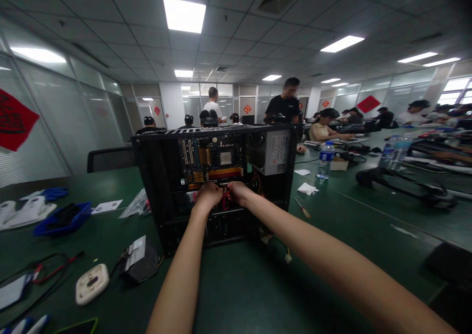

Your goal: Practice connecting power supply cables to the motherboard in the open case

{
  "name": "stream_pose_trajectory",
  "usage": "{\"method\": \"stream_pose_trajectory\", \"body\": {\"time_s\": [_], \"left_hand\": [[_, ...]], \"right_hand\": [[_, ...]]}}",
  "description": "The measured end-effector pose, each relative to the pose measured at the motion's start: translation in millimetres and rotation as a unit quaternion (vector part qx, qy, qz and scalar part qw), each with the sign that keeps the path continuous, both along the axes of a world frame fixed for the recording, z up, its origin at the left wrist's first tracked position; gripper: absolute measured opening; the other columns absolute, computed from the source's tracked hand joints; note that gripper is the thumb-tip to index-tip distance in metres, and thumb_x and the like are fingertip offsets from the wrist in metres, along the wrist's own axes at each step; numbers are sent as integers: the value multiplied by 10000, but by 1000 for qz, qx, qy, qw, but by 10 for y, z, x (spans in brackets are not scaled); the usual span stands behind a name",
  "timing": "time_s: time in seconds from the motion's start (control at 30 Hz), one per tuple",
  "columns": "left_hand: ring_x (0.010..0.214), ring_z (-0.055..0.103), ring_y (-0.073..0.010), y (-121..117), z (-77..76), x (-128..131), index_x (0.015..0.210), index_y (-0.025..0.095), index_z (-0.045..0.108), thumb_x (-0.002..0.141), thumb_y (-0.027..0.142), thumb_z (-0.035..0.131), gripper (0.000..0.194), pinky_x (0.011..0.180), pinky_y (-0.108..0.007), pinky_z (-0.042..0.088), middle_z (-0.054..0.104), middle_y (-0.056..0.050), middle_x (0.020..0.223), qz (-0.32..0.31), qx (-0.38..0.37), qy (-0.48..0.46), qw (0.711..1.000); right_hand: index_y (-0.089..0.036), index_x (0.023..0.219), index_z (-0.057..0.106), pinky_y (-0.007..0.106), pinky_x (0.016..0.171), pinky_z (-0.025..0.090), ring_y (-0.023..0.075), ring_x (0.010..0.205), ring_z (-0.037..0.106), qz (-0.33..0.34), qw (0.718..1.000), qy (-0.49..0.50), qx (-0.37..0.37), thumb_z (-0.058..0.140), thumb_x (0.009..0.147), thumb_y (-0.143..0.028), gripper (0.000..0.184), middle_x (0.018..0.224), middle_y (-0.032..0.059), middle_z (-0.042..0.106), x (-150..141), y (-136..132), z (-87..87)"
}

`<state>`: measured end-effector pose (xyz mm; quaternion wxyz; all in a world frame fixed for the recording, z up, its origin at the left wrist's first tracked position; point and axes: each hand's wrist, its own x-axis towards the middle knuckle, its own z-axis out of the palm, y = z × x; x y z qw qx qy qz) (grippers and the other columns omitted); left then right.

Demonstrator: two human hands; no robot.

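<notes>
Both my hands reach into an open black computer case [152,186] that stands upright on the green table. My left hand [208,195] has its fingers curled near the lower edge of the motherboard [197,152]. Beside it, my right hand [238,192] is closed, with its fingertips at a red cable [225,200]. What the left fingers hold, if anything, is hidden. Above my hands sits a square processor [225,158]. A silver power supply [276,151] with a fan fills the upper right of the case.
Left of the case lie a blue tray [62,220], a plastic bag [134,204], a boxy part with a label [138,259] and a white square device [92,284]. To the right are a screwdriver [303,208], a tissue [308,189] and a water bottle [325,161]. Several people are beyond.
</notes>
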<state>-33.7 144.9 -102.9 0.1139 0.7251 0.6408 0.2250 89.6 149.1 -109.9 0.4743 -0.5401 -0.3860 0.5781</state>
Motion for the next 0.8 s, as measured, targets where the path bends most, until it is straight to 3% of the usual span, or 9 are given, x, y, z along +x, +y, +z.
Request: {"method": "stream_pose_trajectory", "body": {"time_s": [0.27, 0.8], "left_hand": [[824, 710, -243, 29, -40, -10, 776, 200, 779, 864, 361, 545, 297, 630, -281, 414, 775, -132, 880, -5, 7, -7, 1000], [835, 706, -240, 18, -55, -15, 855, 198, 793, 884, 382, 561, 297, 622, -277, 414, 774, -132, 932, -5, 8, -17, 1000]], "right_hand": [[-185, 731, 466, 173, 426, 385, 74, 375, 417, 3, 1000, 8, -2, 386, 873, -30, 225, 483, -49, 453, 25, 32, -37], [-179, 680, 471, 180, 446, 368, 77, 412, 451, 5, 1000, 25, 18, 493, 804, -28, 196, 493, -44, 487, 26, 103, -100]]}}
